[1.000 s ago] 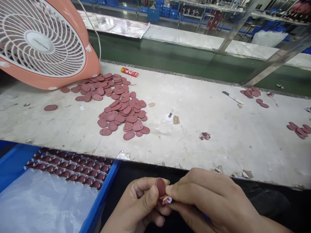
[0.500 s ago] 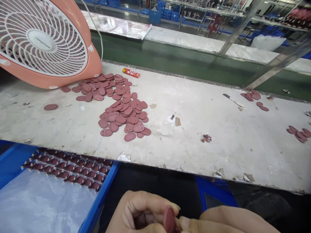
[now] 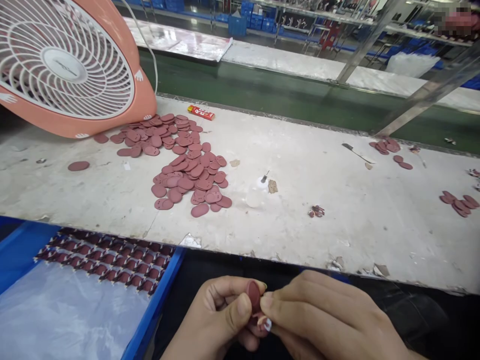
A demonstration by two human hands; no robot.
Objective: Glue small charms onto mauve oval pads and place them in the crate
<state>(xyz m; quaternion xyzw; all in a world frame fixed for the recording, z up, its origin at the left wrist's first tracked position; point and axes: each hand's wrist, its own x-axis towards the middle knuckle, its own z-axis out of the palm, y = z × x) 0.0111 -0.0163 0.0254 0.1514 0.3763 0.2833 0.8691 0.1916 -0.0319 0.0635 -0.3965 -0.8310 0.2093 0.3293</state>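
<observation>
My left hand and my right hand meet at the bottom of the view, just below the table's front edge. Between their fingers stands a maroon oval abrasive pad. A small white-tipped piece shows under my right fingers, and its exact form is hidden. Beyond my hands, on the white worktable, lies a loose heap of similar perforated maroon pads.
At lower left, a blue-rimmed tray holds rows of linked pads on plastic sheeting. A peach-coloured fan leans at the table's far left. A scraper blade and small pad groups lie to the right.
My hands have risen from the bottom edge of the view, and more of them now shows. The pad stands higher between my fingers, and the white-tipped piece has come into sight.
</observation>
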